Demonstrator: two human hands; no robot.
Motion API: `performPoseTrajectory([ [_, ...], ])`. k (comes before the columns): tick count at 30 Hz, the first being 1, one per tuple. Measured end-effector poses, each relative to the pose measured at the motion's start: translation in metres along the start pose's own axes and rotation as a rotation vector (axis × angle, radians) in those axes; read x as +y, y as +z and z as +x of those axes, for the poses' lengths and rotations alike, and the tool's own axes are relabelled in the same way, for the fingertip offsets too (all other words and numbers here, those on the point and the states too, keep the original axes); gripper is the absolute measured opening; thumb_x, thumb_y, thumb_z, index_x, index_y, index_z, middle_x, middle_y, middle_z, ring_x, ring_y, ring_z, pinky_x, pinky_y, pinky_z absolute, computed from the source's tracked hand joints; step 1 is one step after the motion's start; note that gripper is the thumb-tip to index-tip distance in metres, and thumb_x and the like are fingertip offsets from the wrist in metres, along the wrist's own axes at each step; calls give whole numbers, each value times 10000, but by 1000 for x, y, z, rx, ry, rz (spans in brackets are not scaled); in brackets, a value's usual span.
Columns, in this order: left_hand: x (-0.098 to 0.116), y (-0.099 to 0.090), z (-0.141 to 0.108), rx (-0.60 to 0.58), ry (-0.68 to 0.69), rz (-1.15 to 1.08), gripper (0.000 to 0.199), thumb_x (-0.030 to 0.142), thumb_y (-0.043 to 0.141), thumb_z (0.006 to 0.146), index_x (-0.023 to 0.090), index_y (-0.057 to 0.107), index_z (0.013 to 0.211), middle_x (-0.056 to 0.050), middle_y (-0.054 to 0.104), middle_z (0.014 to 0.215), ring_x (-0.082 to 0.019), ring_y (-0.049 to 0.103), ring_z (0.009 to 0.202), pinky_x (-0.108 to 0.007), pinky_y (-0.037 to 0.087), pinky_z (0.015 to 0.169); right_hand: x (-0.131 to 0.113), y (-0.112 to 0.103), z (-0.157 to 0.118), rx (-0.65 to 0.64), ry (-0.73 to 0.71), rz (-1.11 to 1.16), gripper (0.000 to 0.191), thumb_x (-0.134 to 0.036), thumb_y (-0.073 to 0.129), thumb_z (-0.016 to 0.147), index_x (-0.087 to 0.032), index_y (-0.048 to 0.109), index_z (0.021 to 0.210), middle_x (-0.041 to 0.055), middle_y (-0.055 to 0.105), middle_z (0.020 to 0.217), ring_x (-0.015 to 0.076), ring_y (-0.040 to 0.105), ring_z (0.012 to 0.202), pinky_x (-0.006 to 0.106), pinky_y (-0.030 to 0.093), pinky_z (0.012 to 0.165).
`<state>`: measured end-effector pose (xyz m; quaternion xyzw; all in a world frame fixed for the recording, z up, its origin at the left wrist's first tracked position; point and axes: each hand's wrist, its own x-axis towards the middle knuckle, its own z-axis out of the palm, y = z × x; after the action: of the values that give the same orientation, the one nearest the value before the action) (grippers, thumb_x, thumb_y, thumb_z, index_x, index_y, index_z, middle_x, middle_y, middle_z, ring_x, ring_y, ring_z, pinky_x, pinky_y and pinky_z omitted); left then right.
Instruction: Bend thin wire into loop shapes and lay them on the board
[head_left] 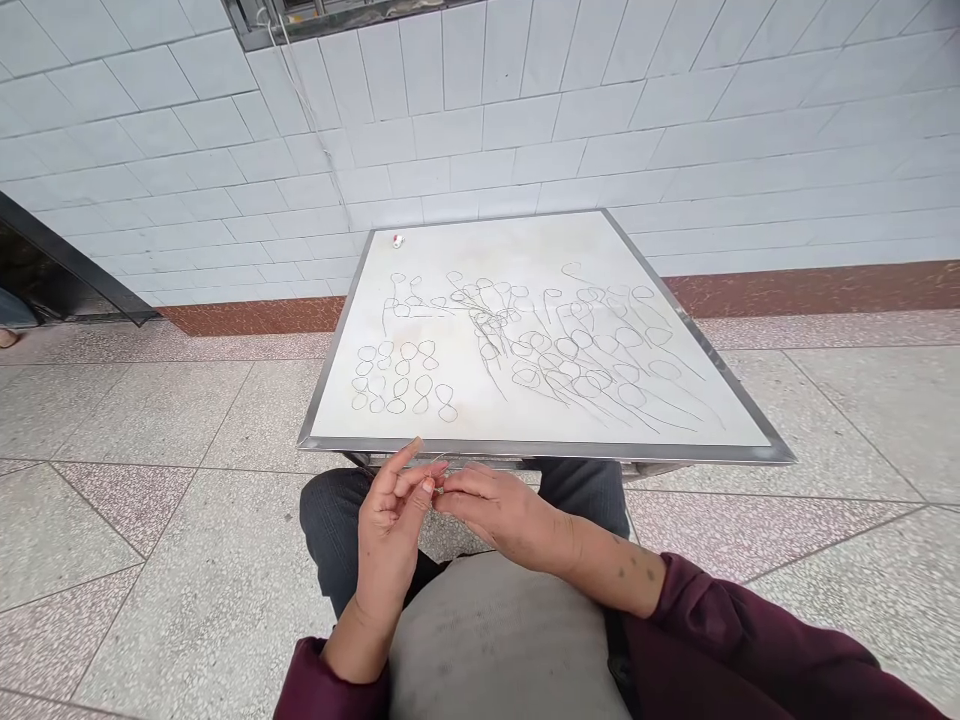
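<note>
Just in front of the table's near edge, my left hand (391,515) and my right hand (506,508) meet at their fingertips. A thin wire (442,457) runs between them, pinched by both hands; its full shape is hidden by the fingers. On the white table (480,425) lie several wire pieces. Figure-eight wire shapes (424,393) stand in rows at the near left. Looped wires with long straight tails (592,380) spread over the middle and right.
A small white and red object (398,241) sits at the table's far left corner. Behind the table is a tiled wall (525,125). My knees are under the near edge. Part of another person's foot (8,338) shows at far left.
</note>
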<state>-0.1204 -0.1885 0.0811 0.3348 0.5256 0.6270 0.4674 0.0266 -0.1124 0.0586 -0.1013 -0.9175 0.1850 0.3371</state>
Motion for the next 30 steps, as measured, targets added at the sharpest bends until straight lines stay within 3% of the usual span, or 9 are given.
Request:
performPoseTrajectory([
  [5, -4, -1, 5, 90, -25, -40, 409, 282, 665, 815, 204, 589, 1209, -50, 736, 925, -179, 659, 956, -290, 486, 845, -2, -3, -1, 130, 50, 136, 223, -137, 478, 942, -206, 582, 1127, 83, 633, 1050, 169, 605, 957, 308, 554, 811],
  [8, -4, -2, 6, 97, -47, -29, 404, 285, 665, 813, 199, 590, 1201, -44, 734, 916, -140, 661, 798, -269, 492, 767, -2, -1, -2, 218, 293, 274, 158, -234, 568, 908, -224, 580, 1065, 59, 600, 926, 149, 604, 777, 286, 564, 667],
  [11, -5, -1, 4, 70, -61, -4, 403, 290, 658, 819, 209, 586, 1207, -28, 731, 889, -115, 639, 721, -258, 488, 736, 0, 1, -2, 245, 533, 466, 216, -323, 649, 846, -225, 593, 1030, 38, 552, 874, 122, 567, 659, 245, 532, 530],
  [16, -4, 4, 3, 15, -92, 61, 403, 298, 664, 810, 226, 597, 1201, -7, 724, 846, -114, 643, 716, -249, 490, 732, 0, -1, 3, 199, 703, 801, 156, -361, 574, 886, -216, 622, 911, -2, 556, 789, 66, 503, 497, 220, 483, 462],
  [19, -4, 6, 3, 15, -104, 87, 426, 312, 667, 806, 226, 590, 1216, -21, 730, 898, -114, 652, 706, -262, 501, 747, 0, -3, 5, 191, 770, 886, 182, -386, 590, 867, -204, 596, 865, -28, 539, 685, 75, 491, 492, 212, 453, 454],
  [23, -5, 9, 3, 33, -129, 48, 479, 308, 685, 791, 226, 564, 1247, -28, 735, 929, -108, 656, 695, -269, 512, 757, 1, -5, 7, 198, 802, 863, 219, -414, 615, 837, -197, 589, 855, -27, 530, 724, 66, 442, 509, 189, 388, 424],
  [30, -11, 12, 7, 80, -140, -101, 552, 260, 755, 717, 199, 567, 1232, -23, 735, 847, -109, 644, 665, -280, 521, 730, 6, -1, 6, 229, 859, 1037, 239, -428, 616, 841, -196, 565, 818, -64, 458, 646, 51, 352, 477, 191, 305, 440],
])
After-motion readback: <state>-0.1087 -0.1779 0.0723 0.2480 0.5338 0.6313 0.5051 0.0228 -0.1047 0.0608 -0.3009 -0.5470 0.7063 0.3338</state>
